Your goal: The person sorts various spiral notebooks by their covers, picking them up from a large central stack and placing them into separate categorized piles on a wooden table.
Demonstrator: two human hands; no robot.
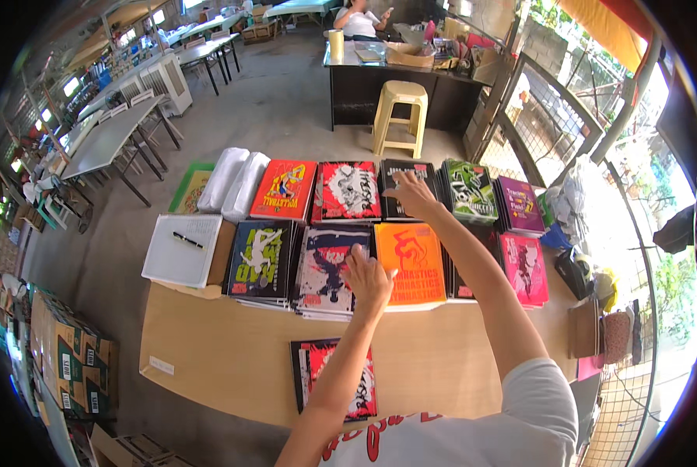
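Observation:
My right hand (414,194) reaches to the back row, its spread fingers over a black-covered notebook stack (422,170). My left hand (370,279) rests at the right edge of a grey notebook stack (321,268) with a dark figure on its cover, fingers partly spread. Beside it lies an orange notebook stack (411,261). A red-and-white notebook stack (348,191) stands behind. Nearer me, a small pile of red-and-black notebooks (364,389) lies on the table, partly hidden by my left forearm. I see nothing held in either hand.
More notebook stacks fill both rows: red-orange (284,189), green (471,190), purple (521,204), pink (524,268) and blue (260,257). A pen (188,240) lies on a white box lid (162,261). White wrapped bundles (224,180) stand behind. A stool (401,113) and another person (360,19) are beyond.

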